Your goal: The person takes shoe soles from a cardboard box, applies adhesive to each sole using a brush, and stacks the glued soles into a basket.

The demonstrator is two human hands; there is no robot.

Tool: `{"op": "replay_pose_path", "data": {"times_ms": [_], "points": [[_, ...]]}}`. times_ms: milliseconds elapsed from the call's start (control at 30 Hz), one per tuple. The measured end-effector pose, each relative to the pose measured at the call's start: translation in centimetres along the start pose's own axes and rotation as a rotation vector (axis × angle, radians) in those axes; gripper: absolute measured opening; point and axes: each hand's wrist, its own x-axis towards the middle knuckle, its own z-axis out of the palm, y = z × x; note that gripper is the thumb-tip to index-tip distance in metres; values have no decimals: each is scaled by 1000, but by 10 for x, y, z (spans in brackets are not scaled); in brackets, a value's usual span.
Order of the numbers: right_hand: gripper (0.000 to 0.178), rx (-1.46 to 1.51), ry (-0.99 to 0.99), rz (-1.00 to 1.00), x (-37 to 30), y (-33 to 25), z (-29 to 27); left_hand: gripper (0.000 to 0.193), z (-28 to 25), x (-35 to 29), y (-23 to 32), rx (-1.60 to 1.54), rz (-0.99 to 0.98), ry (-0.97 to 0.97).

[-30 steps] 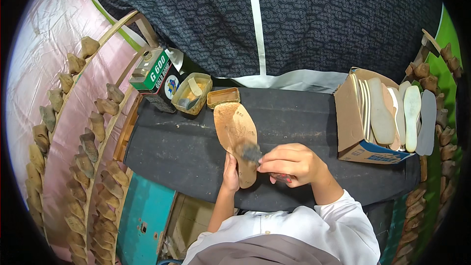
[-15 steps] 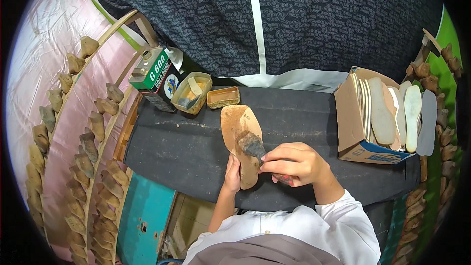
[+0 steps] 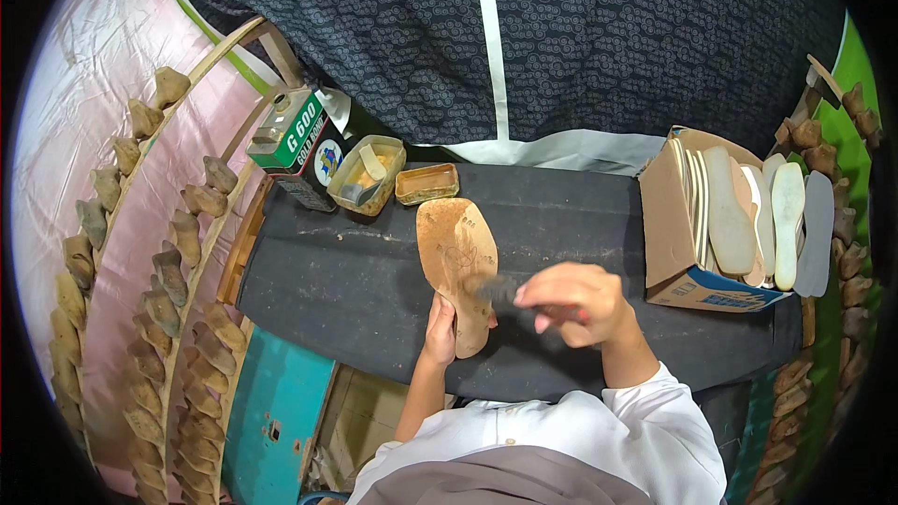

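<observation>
My left hand (image 3: 441, 332) grips a tan insole (image 3: 451, 234) by its narrow lower half, the thumb along the left edge and fingertips showing at the right. The insole's broad end points away from me and bears darker brown patches and faint drawn lines. My right hand (image 3: 582, 304) is closed round a dark-handled brush (image 3: 491, 287), blurred by motion. Its bristles lie over the insole's right edge near the middle; whether they touch cannot be made out. Past the insole's far end sits a shallow yellowish tray (image 3: 427, 184) with brown contents.
Left of that tray are a tub (image 3: 382, 196) with a scraper in it and a green-and-black metal can (image 3: 297, 145). A cardboard box (image 3: 662, 224) of insoles stands right on the dark-covered table (image 3: 327, 290). Racks of shoe lasts (image 3: 168, 276) flank both sides.
The brush has swung right and slightly down from the insole's middle to its right edge, turning more sideways. The insole has shifted slightly left.
</observation>
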Motion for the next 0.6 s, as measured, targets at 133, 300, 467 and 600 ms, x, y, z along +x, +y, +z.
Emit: {"op": "replay_pose_path", "data": {"times_ms": [133, 300, 467, 600], "points": [[18, -116, 377, 89, 1, -2, 6, 60, 0, -2, -4, -73, -29, -26], [20, -153, 403, 23, -3, -7, 15, 60, 6, 0, 1, -17, -11, -63], [20, -94, 472, 63, -5, -6, 26, 61, 8, -1, 2, -40, -49, -32], [16, -306, 252, -33, 9, -2, 15, 61, 8, -3, 4, -28, -47, -40]]}}
